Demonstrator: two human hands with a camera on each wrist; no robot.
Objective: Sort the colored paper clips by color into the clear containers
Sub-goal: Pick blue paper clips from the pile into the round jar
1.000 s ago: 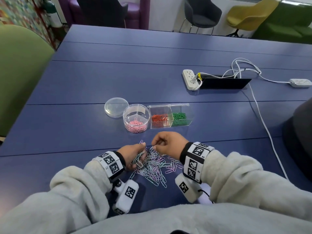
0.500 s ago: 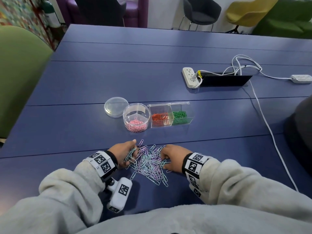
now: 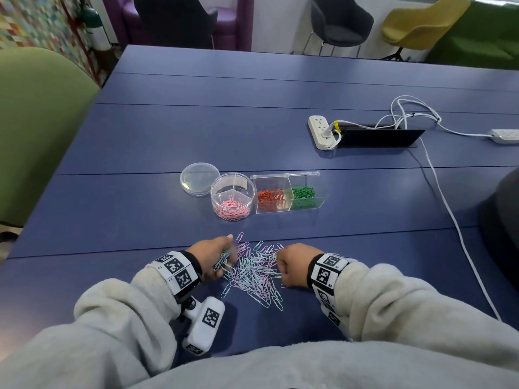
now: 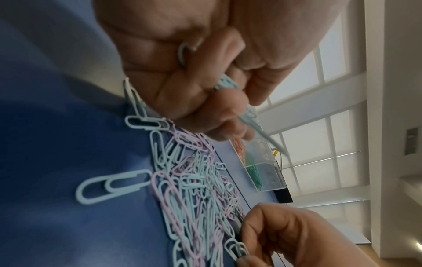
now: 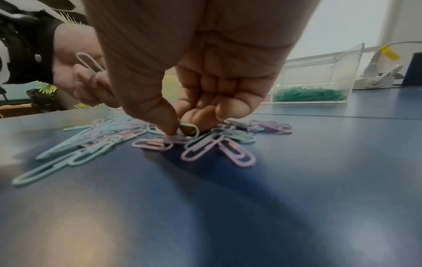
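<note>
A pile of light blue and lilac paper clips (image 3: 257, 272) lies on the blue table (image 3: 252, 130) between my hands. My left hand (image 3: 217, 258) grips a bunch of light blue clips (image 4: 230, 84) in its curled fingers at the pile's left edge. My right hand (image 3: 292, 263) is at the pile's right edge, thumb and fingertips pinching a light blue clip (image 5: 188, 129) in the pile. Beyond stand a round clear container (image 3: 232, 196) with pink clips and a rectangular clear box (image 3: 289, 196) with orange and green clips.
A round clear lid (image 3: 200, 178) lies left of the round container. A white power strip (image 3: 321, 131), a black cable hatch (image 3: 377, 137) and white cables (image 3: 449, 209) run along the right side. A dark object (image 3: 502, 220) sits at the right edge.
My right hand dropped from a raised position above the pile down to its right edge and now pinches a clip. My left hand stayed at the left edge with its bunch.
</note>
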